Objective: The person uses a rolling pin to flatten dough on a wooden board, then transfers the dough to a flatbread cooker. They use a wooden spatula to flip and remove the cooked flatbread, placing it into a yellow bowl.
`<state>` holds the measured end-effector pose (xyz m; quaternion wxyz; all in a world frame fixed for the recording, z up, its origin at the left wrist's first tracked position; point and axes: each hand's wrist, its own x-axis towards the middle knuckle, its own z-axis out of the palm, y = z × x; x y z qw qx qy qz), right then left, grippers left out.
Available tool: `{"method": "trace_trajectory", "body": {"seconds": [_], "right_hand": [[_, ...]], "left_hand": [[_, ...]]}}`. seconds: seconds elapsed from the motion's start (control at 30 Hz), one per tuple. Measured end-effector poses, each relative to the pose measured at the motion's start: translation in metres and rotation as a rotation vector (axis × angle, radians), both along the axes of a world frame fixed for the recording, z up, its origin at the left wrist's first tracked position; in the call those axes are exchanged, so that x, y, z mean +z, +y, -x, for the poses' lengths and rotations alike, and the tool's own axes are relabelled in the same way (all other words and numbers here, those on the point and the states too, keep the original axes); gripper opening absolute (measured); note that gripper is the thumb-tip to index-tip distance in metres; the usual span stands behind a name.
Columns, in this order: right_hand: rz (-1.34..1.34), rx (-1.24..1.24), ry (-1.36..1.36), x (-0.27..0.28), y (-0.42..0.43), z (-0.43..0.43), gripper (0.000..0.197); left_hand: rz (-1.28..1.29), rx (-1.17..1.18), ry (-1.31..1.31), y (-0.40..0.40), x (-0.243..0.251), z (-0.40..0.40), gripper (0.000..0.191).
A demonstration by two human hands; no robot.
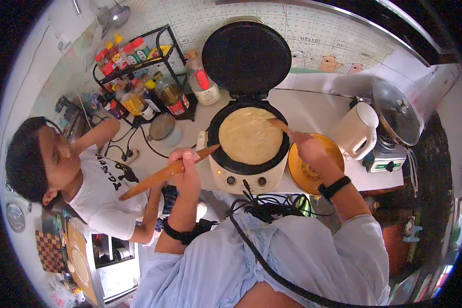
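Note:
A round pale flatbread point(250, 138) lies in the black pan of an electric baking griddle point(250, 184), whose round lid point(246, 57) stands raised behind it. My left hand point(184, 163) grips a tapered wooden rolling pin point(154, 183), tilted, its upper tip near the pan's left rim. My right hand point(310, 144) holds a wooden spatula point(279, 125), its blade at the flatbread's upper right edge. Whether the blade is under or on the bread, I cannot tell. Partly beneath my right forearm is a round orange-yellow plate point(298, 169).
A person point(111, 192) in a white T-shirt stands at left. Behind are a black spice rack point(165, 57) with several bottles and a large clear bottle point(204, 84). At right are a white electric kettle point(354, 131), a stove point(385, 159) and a glass lid point(394, 111). A black cable point(250, 238) hangs before me.

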<state>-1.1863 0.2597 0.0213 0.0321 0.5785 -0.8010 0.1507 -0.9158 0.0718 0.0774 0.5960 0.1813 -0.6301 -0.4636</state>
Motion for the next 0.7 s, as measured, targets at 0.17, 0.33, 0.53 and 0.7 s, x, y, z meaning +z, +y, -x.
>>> {"method": "trace_trajectory", "body": {"seconds": [0.17,0.33,0.53,0.7], "right_hand": [[0.030,-0.069,-0.198,-0.017,0.015,-0.027,0.035],[-0.076,0.111,-0.149,0.010,0.027,-0.064,0.041],[0.006,0.034,-0.079,0.065,0.022,-0.056,0.038],[0.210,0.187,0.104,0.011,-0.025,0.002,0.036]], "left_hand": [[-0.008,-0.020,-0.007,-0.001,-0.001,0.014,0.014],[-0.149,-0.038,0.003,-0.009,0.005,0.044,0.012],[-0.072,0.071,0.007,-0.043,0.015,0.053,0.016],[-0.210,0.023,0.072,-0.016,0.036,0.022,0.017]]}}
